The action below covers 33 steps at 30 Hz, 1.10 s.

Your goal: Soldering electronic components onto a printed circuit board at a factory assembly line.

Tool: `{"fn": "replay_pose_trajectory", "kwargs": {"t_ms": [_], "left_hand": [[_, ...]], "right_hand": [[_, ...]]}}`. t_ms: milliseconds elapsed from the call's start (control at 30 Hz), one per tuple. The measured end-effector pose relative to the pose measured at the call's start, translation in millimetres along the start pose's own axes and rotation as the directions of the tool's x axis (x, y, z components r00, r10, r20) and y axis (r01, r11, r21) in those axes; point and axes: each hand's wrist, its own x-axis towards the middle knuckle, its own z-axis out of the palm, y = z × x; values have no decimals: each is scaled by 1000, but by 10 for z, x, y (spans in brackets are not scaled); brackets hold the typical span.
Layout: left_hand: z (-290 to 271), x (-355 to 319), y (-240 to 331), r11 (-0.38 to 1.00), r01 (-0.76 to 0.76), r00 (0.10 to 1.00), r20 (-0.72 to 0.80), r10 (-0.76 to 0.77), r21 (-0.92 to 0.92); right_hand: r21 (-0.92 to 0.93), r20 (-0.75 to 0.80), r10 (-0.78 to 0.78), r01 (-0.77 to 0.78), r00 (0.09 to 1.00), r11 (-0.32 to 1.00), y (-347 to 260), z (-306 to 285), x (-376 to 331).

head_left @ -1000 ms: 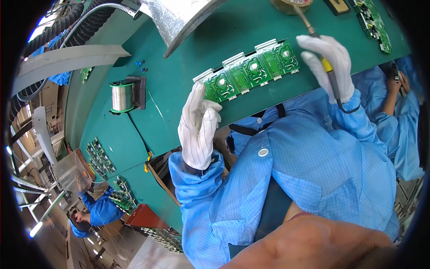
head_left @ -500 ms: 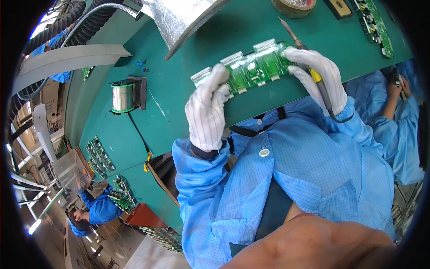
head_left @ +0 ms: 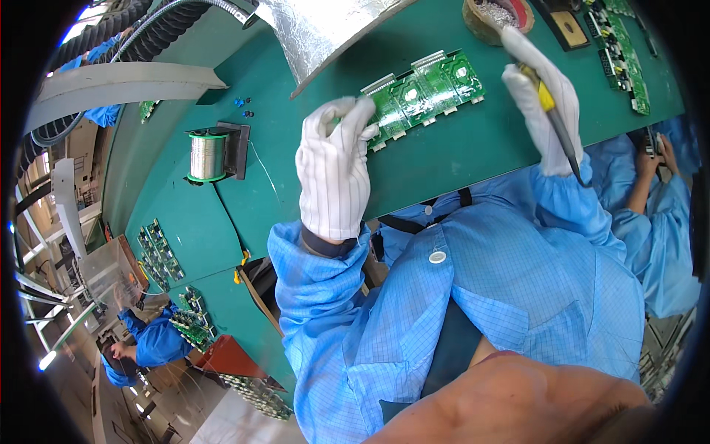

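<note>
My left hand (head_left: 334, 170), in a white striped glove, grips the left end of a long green circuit board (head_left: 429, 98) between thumb and fingers. Silvery pin rows run along its far edge, and small white connectors sit on its near edge. Its right end is free. To the right, my gloved right hand (head_left: 563, 100) is closed around a soldering iron (head_left: 546, 98) with a yellow band and a dark cable. The iron's tip is hidden behind the fingers, close to a round brown container (head_left: 479, 26) of greyish bits.
A solder wire spool (head_left: 207, 157) stands on the left, with small blue parts (head_left: 242, 103) behind it. A foil-covered panel (head_left: 325, 33) overhangs the back. Further boards (head_left: 620, 63) and a sponge holder (head_left: 568, 33) lie far right. Co-workers sit at both sides.
My right hand has let go of the board's right end and moved up and away with the iron, toward the round container. My left hand still holds the board.
</note>
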Motion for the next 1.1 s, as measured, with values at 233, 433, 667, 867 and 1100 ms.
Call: {"fn": "replay_pose_trajectory", "kwargs": {"t_ms": [233,433,667,867,1100], "left_hand": [[159,13,5,995,44,998,42,-40,-86],[161,12,59,989,-70,986,159,48,133],[239,-8,38,992,-73,988,144,57,107],[252,13,63,983,-103,983,166,78,151],[226,15,95,985,-91,987,141,71,144]], "right_hand": [[481,258,200,-306,945,821,-456,296,-196],[328,238,-11,-69,971,942,-394,320,-170],[270,273,-29,-47,962,962,-410,316,-156],[292,234,-123,51,965,955,-342,336,-129],[305,276,-17,-71,961,950,-432,253,-103]]}}
